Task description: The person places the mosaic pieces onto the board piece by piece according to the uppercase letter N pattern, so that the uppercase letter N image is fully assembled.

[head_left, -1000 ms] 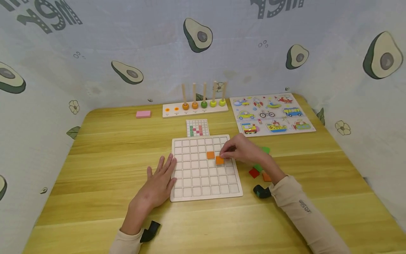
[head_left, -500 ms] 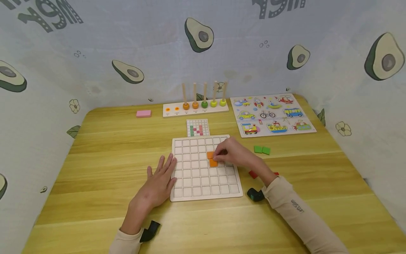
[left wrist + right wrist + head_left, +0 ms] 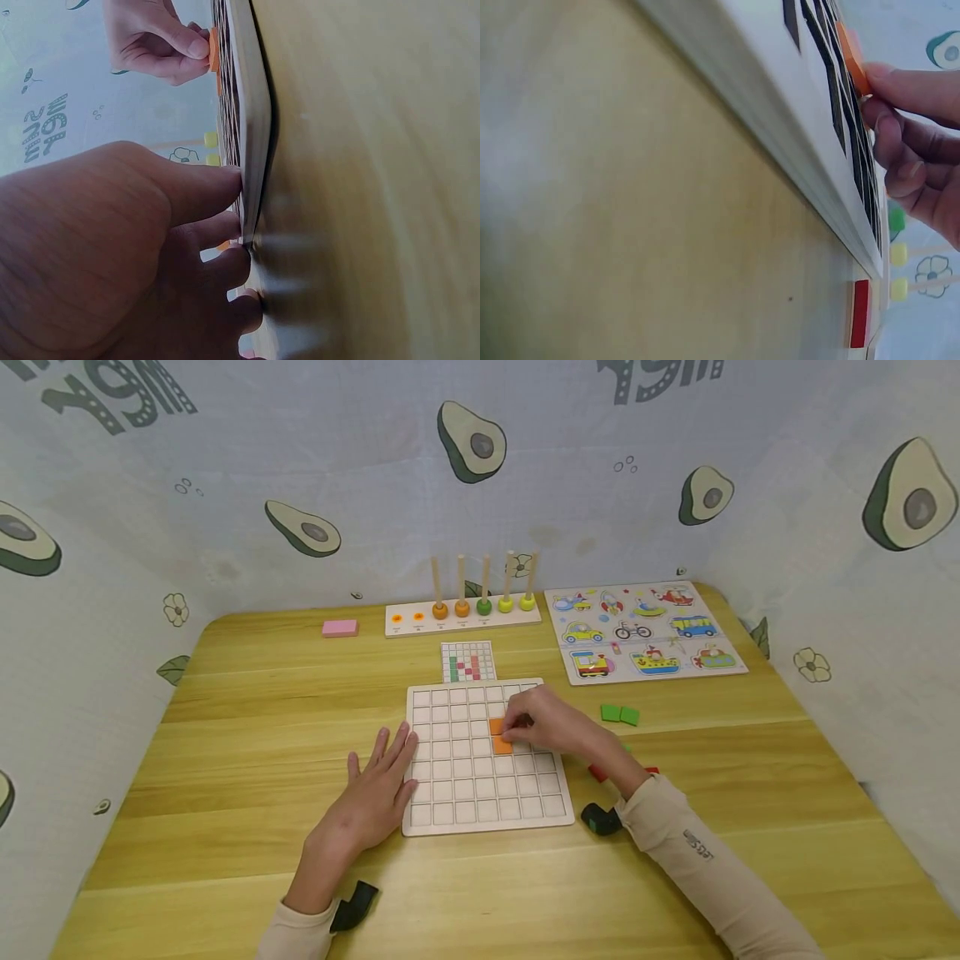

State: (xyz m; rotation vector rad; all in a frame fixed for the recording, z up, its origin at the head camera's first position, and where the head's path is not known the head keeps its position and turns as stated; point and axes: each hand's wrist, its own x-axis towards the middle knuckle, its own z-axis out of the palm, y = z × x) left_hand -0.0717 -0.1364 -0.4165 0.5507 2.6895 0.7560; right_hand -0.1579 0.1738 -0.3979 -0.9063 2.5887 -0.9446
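A pale wooden board with a square grid [image 3: 465, 791] lies mid-table. The right hand [image 3: 546, 718] pinches an orange tile [image 3: 501, 746] between thumb and fingers at a grid cell; the right wrist view shows this tile [image 3: 850, 58] tilted on the board. Directly behind it, another orange tile [image 3: 495, 725] sits in a cell, partly covered by the fingers. The left hand [image 3: 372, 797] lies with fingers spread at the board's left edge; in the left wrist view its thumb and a finger touch that edge [image 3: 255, 150]. A small card with a coloured grid pattern [image 3: 467, 662] lies behind the board.
Green tiles [image 3: 619, 714] and red tiles [image 3: 597, 772] lie right of the board, some behind the right forearm. Farther back are a peg stand [image 3: 462, 617], a picture puzzle [image 3: 647, 633] and a pink block [image 3: 340, 628].
The right hand has moved left with the orange tile, from right of the other orange tile to the cell in front of it. The left hand has stayed still.
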